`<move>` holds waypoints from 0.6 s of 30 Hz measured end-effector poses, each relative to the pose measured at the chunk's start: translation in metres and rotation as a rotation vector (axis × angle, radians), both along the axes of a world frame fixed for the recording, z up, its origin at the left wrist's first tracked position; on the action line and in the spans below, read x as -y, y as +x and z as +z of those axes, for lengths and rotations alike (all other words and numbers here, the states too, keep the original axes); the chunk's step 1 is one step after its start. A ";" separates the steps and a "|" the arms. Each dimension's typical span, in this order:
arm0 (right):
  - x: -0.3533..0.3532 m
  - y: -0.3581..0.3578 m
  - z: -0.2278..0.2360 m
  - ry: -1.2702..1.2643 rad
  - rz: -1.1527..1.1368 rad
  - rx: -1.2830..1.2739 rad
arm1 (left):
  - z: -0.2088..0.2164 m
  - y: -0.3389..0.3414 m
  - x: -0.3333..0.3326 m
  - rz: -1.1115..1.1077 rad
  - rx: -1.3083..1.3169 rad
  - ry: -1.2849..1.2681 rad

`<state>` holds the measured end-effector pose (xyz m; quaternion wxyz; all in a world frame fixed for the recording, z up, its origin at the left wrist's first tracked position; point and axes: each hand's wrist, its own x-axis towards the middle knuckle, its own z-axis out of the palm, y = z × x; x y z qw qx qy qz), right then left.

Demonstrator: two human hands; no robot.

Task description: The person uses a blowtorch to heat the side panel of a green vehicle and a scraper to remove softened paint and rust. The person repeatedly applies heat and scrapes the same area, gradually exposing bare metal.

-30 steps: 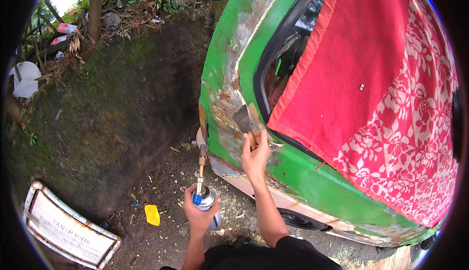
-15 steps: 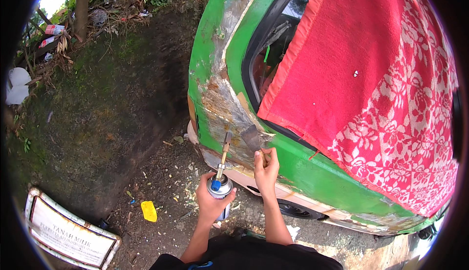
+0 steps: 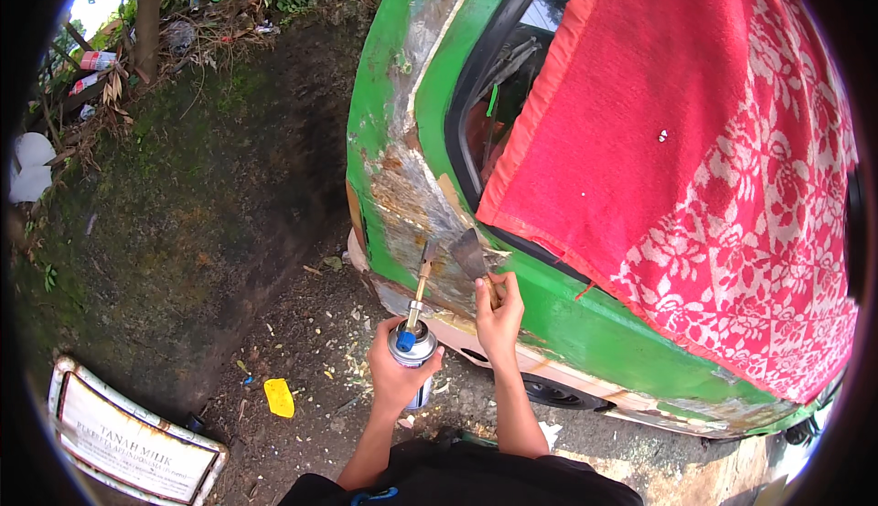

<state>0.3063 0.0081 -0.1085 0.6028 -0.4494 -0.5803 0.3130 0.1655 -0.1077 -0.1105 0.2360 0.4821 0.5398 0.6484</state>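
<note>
My left hand (image 3: 393,371) is wrapped round the can of a gas torch (image 3: 418,309). The torch has a brass tube and a blue knob, and its nozzle points up at the scraped body panel; no flame can be made out. In my right hand (image 3: 499,321) is a scraper (image 3: 471,254) with a broad dark blade and a wooden handle. The blade lies at the edge of the stripped area, by a curl of lifted paint. Around it the green vehicle body (image 3: 567,314) shows bare grey metal and brown rust patches (image 3: 402,186).
A red cloth with white flowers (image 3: 631,103) hangs over the vehicle's window and side. Paint flakes and a yellow scrap (image 3: 279,397) lie on the soil. A framed white sign (image 3: 133,433) stands at lower left, beside a mossy slope (image 3: 174,241). A wheel (image 3: 558,393) shows below the body.
The vehicle sits slightly further left in view. Both hands keep their grips; the torch nozzle and scraper blade have shifted only slightly against the panel.
</note>
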 end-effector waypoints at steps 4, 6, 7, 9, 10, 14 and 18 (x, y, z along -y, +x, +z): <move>-0.008 -0.010 0.022 0.068 -0.049 0.050 | 0.003 -0.008 0.005 0.057 0.033 0.011; -0.015 -0.018 0.032 0.100 -0.062 0.092 | 0.005 -0.013 0.006 0.098 0.021 0.027; -0.017 -0.022 0.041 0.041 -0.041 0.075 | 0.005 -0.016 0.006 0.105 0.026 0.029; -0.015 -0.031 0.043 0.087 -0.039 0.023 | 0.005 -0.022 0.009 0.119 0.065 0.039; -0.015 -0.033 0.044 0.112 -0.036 -0.004 | 0.007 -0.024 0.010 0.128 0.084 0.046; 0.000 -0.021 0.024 0.002 -0.066 -0.029 | 0.007 -0.031 0.022 0.157 0.052 0.007; -0.005 -0.030 0.024 0.086 -0.110 -0.001 | 0.000 -0.033 0.026 0.162 0.015 -0.019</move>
